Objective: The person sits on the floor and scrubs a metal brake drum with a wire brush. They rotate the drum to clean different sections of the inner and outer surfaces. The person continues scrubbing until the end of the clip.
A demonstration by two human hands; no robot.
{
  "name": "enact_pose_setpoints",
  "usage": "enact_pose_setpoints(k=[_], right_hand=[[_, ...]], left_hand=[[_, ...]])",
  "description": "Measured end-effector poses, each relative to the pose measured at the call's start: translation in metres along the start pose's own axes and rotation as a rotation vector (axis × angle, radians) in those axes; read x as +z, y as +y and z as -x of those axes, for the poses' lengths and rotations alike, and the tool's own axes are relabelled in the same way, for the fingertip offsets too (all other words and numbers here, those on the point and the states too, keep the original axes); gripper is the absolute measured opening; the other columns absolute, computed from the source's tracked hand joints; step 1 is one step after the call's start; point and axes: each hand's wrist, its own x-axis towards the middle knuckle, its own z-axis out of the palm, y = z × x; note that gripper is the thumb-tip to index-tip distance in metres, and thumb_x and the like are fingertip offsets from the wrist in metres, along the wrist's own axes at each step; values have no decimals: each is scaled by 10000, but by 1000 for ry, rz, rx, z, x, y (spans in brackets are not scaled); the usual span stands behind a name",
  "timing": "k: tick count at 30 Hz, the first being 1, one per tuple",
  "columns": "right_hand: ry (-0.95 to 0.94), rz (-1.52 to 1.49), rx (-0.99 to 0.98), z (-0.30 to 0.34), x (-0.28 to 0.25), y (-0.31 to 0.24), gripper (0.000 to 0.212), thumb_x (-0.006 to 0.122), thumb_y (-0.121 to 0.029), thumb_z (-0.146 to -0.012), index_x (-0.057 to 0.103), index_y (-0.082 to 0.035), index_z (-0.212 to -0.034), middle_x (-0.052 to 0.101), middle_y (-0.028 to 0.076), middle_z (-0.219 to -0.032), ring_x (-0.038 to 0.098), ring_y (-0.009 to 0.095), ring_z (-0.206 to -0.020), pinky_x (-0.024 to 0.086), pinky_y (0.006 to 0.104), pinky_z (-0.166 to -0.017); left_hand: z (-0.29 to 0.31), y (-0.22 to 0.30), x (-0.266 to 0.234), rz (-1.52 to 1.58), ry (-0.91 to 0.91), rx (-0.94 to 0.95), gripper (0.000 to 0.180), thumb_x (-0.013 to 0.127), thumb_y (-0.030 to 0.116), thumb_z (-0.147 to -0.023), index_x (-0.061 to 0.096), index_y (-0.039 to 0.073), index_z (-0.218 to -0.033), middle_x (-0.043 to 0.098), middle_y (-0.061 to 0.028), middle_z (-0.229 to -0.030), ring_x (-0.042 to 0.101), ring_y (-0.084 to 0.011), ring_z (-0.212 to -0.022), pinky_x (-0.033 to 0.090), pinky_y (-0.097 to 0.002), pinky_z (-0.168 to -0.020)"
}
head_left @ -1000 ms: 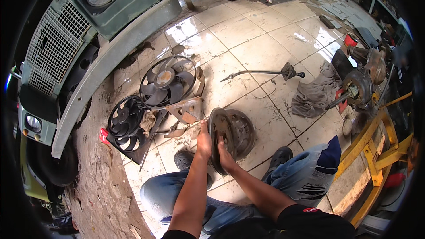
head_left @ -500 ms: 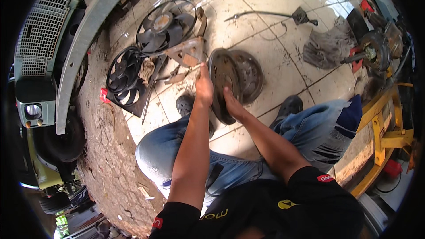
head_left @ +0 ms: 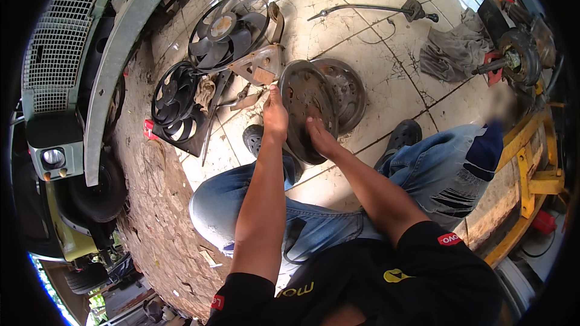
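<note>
A round rusty metal drum with a backing plate stands on edge on the tiled floor between my knees. My left hand grips its left rim from behind. My right hand presses flat against the plate's face near the lower middle, fingers spread on the metal. Both forearms reach forward over my blue jeans.
Two black radiator fans and a metal bracket lie left of the drum beside a green vehicle's front. A long rod, grey rag, hub assembly and yellow frame lie at the right.
The view has tilted down and closer. Both hands stay on the drum; my right hand has slid slightly lower on the plate face.
</note>
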Motion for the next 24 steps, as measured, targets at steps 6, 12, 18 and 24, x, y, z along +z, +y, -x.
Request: enact_pose_setpoints(k=[6, 12, 18, 24], right_hand=[[41, 23, -126, 10, 8, -21, 769, 223, -515, -1033, 113, 87, -1500, 97, 274, -1581, 69, 357, -1486, 82, 383, -1197], [5, -7, -88, 15, 15, -40, 812, 234, -553, -1023, 72, 77, -1508, 66, 242, -1596, 31, 313, -1495, 44, 344, -1198], [58, -14, -76, 7, -6, -13, 781, 234, -534, -1026, 174, 98, -1482, 154, 297, -1559, 104, 390, -1474, 87, 393, -1200], [68, 39, -70, 2, -10, 9, 753, 239, -505, -1036, 129, 75, -1504, 101, 270, -1581, 55, 352, -1489, 69, 371, -1201]], left_hand=[[-1, -8, 0, -42, -7, 7, 796, 350, 599, -993, 457, -100, -1359, 536, -223, -1330, 507, -304, -1216, 377, -371, -1050], [-10, -9, -2, -62, 24, -49, 793, 346, 596, -996, 453, -99, -1362, 531, -226, -1332, 517, -302, -1206, 384, -374, -1047], [-4, 7, 16, 65, -83, -15, 752, 338, 566, -1011, 465, -92, -1352, 557, -211, -1300, 542, -284, -1174, 424, -367, -1008], [-3, 10, 27, 73, -76, -14, 730, 341, 557, -1015, 493, -87, -1324, 584, -193, -1256, 569, -262, -1126, 447, -362, -977]])
